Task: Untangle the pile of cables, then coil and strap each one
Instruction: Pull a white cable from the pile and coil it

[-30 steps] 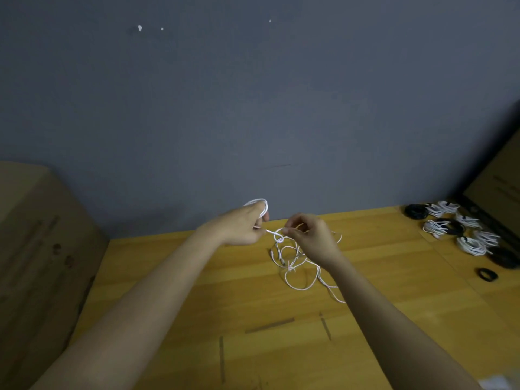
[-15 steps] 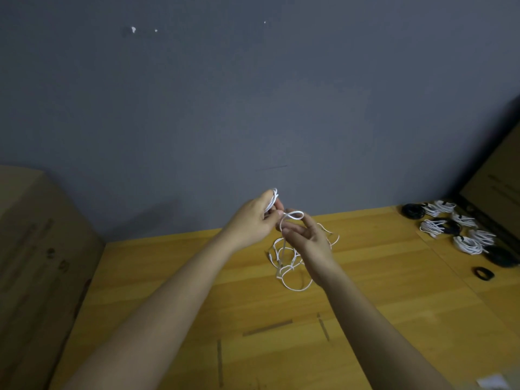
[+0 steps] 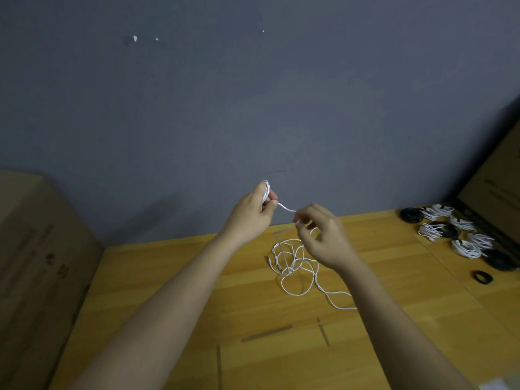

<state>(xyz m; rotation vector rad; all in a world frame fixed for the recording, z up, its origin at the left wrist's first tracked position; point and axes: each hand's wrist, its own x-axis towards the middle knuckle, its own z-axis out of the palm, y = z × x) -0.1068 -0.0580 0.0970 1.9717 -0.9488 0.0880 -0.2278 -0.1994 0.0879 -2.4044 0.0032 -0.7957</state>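
White cable: thin, loose tangled loops on wooden table, centre frame; short stretch raised between hands. Right hand pinching strand, other fingers loosely curled. Left hand gripping small wound coil. Far right: strapped white and black cable bundles. Versus half second ago: hands apart, strand drawn out.

Matt wooden table, cardboard box

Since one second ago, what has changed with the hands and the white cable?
The hands met, then drew apart. The right hand now pinches the white cable further along, a short stretch running to the left hand. The left keeps its grip on the coil. The bundles stayed put.
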